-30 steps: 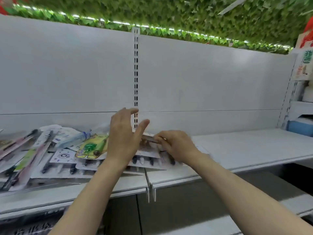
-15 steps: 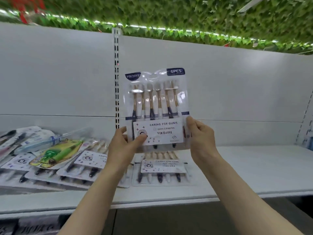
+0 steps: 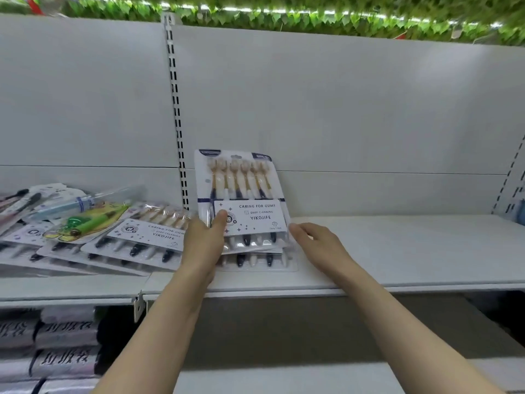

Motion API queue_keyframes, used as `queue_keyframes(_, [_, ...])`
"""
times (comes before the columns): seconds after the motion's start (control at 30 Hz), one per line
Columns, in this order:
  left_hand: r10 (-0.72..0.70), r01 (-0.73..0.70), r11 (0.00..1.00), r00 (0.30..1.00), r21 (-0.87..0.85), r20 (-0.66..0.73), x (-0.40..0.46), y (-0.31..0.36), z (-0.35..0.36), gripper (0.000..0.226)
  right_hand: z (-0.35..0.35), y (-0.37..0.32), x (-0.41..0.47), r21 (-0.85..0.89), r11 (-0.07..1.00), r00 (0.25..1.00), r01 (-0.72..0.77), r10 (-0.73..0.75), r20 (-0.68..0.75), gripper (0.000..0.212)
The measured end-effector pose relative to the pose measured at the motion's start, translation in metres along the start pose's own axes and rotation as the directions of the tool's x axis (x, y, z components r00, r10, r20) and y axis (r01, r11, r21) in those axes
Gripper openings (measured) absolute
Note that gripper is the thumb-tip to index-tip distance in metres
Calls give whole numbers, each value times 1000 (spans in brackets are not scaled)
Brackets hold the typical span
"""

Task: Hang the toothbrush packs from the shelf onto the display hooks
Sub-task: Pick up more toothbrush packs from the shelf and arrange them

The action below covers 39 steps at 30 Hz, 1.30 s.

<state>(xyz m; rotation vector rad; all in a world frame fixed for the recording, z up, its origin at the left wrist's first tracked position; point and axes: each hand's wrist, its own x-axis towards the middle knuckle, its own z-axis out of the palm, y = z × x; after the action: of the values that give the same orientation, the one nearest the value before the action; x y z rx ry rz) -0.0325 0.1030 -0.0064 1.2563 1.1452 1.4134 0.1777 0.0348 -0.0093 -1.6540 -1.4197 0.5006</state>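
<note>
Packs [image 3: 93,237] crowd the shelf [image 3: 412,251] left; right lies bare.

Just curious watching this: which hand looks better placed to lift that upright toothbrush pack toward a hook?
Probably the left hand: its thumb presses the label of the upright toothbrush pack, gripping its lower left edge. The right hand hangs open beside the pack's right edge, holding nothing. No hooks are visible.

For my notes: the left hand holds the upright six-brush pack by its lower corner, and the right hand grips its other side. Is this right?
Not quite. In the head view the left hand holds the upright pack, but the right hand is open beside it, gripping nothing.
</note>
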Motion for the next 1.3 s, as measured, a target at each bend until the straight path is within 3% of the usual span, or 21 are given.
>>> queue_keyframes(0.1, [22, -22, 1000, 998, 4, -62, -3, -7, 0, 31, 5, 1, 1, -42, 999, 999, -6, 8, 32, 51])
queue_keyframes(0.2, [15, -14, 1000, 997, 11, -81, -1, -12, -5, 35, 9, -4, 2, 28, 998, 996, -58, 56, 66, 54])
queue_keyframes(0.3, [20, -21, 1000, 998, -18, -60, -1, -14, -7, 32, 16, -9, 4, 157, 985, 995, -75, 63, 75, 34])
queue_keyframes(0.43, [29, -29, 1000, 999, 7, 17, -3, -15, -11, 36, 23, -16, 9, 330, 944, 999, -24, 39, -37, 31])
queue_keyframes(0.57, [41, -56, 994, 987, 92, 158, -7, -10, -8, 67, 12, -20, 18, 528, 848, 997, -35, 70, -45, 28])
queue_keyframes(0.67, [63, -101, 970, 983, 223, 172, -11, -6, -4, 54, -7, -16, 22, 601, 796, 987, 72, 29, -156, 23])
queue_keyframes(0.73, [64, -153, 900, 973, 408, 222, -14, -5, 1, 54, -24, -11, 23, 628, 762, 958, 158, 37, -286, 24])
queue_keyframes(0.83, [26, -294, 649, 930, 701, 366, -11, -9, 11, 67, -51, 5, 21, 665, 711, 913, 227, 81, -399, 32])
queue_keyframes(0.93, [-49, -325, 508, 914, 798, 404, -12, -10, 19, 81, -73, 25, 13, 662, 705, 885, 255, 105, -453, 42])
queue_keyframes(1.03, [18, -373, 501, 907, 781, 421, -30, -9, 30, 77, -89, 43, 1, 659, 702, 866, 270, 122, -485, 47])
queue_keyframes(1.17, [174, -407, 571, 909, 713, 379, -65, -12, 35, 33, -102, 55, -14, 657, 697, 856, 288, 120, -503, 47])
queue_keyframes(1.23, [190, -387, 604, 919, 697, 345, -75, -12, 36, 34, -106, 59, -20, 655, 700, 857, 286, 119, -501, 41])
queue_keyframes(1.3, [123, -322, 593, 942, 738, 312, -81, -11, 35, 56, -109, 60, -26, 648, 707, 860, 284, 111, -497, 27])
